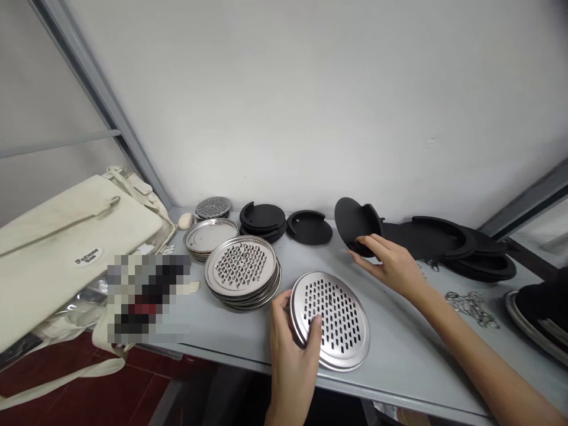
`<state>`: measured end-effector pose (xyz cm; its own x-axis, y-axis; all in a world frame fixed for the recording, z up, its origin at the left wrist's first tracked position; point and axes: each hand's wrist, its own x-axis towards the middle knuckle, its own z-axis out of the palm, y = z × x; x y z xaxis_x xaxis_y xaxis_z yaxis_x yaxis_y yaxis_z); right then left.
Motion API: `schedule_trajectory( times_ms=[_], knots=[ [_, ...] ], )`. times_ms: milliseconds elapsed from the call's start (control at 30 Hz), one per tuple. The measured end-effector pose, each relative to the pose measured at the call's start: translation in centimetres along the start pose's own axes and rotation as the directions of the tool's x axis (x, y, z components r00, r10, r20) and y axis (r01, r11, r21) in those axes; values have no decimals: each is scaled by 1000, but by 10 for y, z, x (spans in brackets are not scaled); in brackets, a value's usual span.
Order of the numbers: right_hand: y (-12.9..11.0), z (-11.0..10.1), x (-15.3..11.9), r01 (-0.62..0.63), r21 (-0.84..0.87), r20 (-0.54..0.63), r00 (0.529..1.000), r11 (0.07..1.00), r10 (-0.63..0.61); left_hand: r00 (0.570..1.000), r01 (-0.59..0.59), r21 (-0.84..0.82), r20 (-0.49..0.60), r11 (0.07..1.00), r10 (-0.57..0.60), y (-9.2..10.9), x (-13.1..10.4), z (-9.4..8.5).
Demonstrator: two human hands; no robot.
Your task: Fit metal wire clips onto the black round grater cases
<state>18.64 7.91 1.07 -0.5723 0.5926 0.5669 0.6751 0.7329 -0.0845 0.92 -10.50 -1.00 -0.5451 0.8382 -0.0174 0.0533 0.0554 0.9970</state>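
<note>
My left hand [295, 355] grips the left edge of a round metal grater plate [332, 316] near the table's front edge, thumb on top. My right hand [390, 263] pinches the lower edge of a black round disc with a raised rim [355, 222], which is tilted up near the wall. Left of the held plate sits a stack of round metal grater discs [242, 266]. Behind that stack is a stack of plain metal discs [210, 235]. More black discs lie in a stack [264, 217] and beside it [309, 228] along the wall.
Black rimmed pieces [437, 236] are piled at the right, with metal rings or clips [473, 307] in front. A dark object with a metal rim [544, 313] is at the far right. A cream bag [75, 236] occupies the left side. The wall bounds the table [239, 331] behind.
</note>
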Motion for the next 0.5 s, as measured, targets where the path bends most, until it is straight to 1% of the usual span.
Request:
schedule_trajectory(
  times_ms=[33, 100, 200, 267, 333, 400, 500],
  knots=[
    [-3, -2, 0, 3, 1, 0, 1000, 1000, -3, 1000, 1, -39, 1, 999, -1, 1, -1, 0],
    [-8, -4, 0, 14, 16, 35, 999, 1000, -14, 1000, 24, -116, 12, 993, -23, 4, -3, -2],
    [-13, -8, 1, 36, 83, 159, 986, 996, -49, 998, 64, -187, 33, 980, -59, 14, -10, -10],
    [-16, -11, 2, 31, 144, 251, 966, 989, -66, 997, 75, -215, 16, 974, -74, 22, -14, -16],
    [-21, -15, 3, 9, 210, 354, 931, 978, -84, 995, 88, -247, -15, 965, -94, 31, -18, -22],
    [-26, -20, 3, -13, 289, 450, 885, 957, -124, 993, 101, -275, -37, 956, -116, 38, -21, -26],
    [-33, -25, 1, -32, 419, 532, 819, 908, -217, 989, 123, -303, -41, 945, -142, 44, -23, -29]
  ],
)
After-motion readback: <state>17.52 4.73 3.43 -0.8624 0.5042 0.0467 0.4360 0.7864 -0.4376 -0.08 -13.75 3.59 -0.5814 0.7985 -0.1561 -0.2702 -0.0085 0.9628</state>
